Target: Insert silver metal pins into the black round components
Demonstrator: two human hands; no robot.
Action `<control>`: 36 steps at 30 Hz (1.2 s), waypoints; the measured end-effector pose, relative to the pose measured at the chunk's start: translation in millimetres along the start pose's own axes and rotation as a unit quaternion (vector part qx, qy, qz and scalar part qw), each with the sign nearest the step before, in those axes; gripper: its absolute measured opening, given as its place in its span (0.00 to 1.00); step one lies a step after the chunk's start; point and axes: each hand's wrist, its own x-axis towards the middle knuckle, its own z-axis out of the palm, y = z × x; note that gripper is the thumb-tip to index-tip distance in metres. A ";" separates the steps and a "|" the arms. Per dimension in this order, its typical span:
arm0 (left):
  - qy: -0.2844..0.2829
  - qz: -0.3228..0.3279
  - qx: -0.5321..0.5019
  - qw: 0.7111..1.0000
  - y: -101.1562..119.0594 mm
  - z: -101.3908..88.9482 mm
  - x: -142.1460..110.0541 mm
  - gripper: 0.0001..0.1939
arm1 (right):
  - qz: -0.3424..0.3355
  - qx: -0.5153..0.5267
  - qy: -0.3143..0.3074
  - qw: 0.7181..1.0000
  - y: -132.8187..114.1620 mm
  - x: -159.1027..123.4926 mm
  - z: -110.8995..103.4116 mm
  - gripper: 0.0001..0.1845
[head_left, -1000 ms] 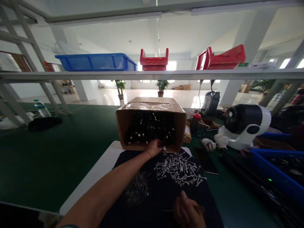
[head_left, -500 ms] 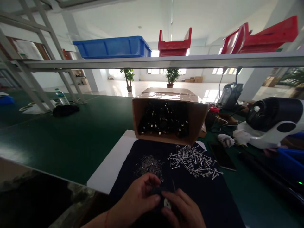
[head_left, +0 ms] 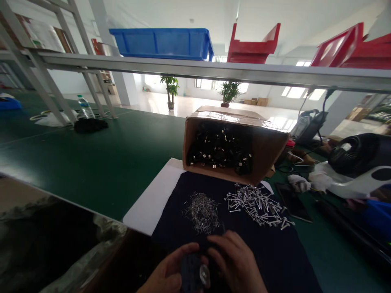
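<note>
My left hand point(head_left: 175, 268) is closed around a small dark block-shaped part point(head_left: 190, 272) with a round silvery metal disc point(head_left: 204, 273) on its right side. Just to the right of it, my right hand point(head_left: 233, 260) has its fingers curled, apart from the part. A faint thin sliver shows above its knuckles; what the fingers hold is hidden. Beyond the hands, on a dark cloth point(head_left: 171, 221), lie a heap of fine metal pins point(head_left: 202, 213) and, to its right, a pile of silvery flat-headed pins or screws point(head_left: 258, 205).
A cardboard box point(head_left: 224, 175) on its side holds many black parts with shiny metal bits. A white board point(head_left: 149, 199) lies under the cloth. A phone point(head_left: 293, 202) and a black-and-white fan point(head_left: 354, 162) are at right. Overhead, a shelf point(head_left: 183, 69) carries blue and red bins.
The view has shifted, so the bench contents sit further right. My hands have drawn apart; the left has tilted the dark part upright toward me, and the right has come off it.
</note>
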 end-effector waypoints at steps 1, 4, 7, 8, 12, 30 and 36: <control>0.007 0.003 -0.012 1.000 2.4 4.4 -0.3 0.29 | 0.020 -0.042 -0.009 0.999 7.8 5.5 -3.2 0.08; 0.033 0.006 -0.023 0.999 5.8 11.8 -3.0 0.26 | 0.041 -0.124 -0.073 0.989 26.5 16.5 -5.5 0.07; 0.028 0.019 -0.026 0.999 2.8 7.2 -4.5 0.26 | 0.034 -0.156 -0.127 0.979 35.2 21.5 -1.9 0.10; 0.026 0.023 -0.027 0.999 1.4 4.5 -4.5 0.26 | 0.029 -0.161 -0.134 0.977 36.1 22.6 -0.9 0.11; 0.037 0.030 -0.031 0.998 0.2 -0.2 -4.2 0.26 | 0.011 -0.175 -0.141 0.974 34.2 25.1 -0.3 0.13; 0.046 0.041 -0.035 0.998 -0.7 12.3 16.3 0.27 | -0.034 -0.104 -0.041 0.993 -21.6 23.4 -29.7 0.07; 0.001 0.038 -0.030 0.999 -3.4 24.6 26.1 0.26 | -0.130 -0.197 -0.005 0.972 -47.6 20.7 -25.6 0.09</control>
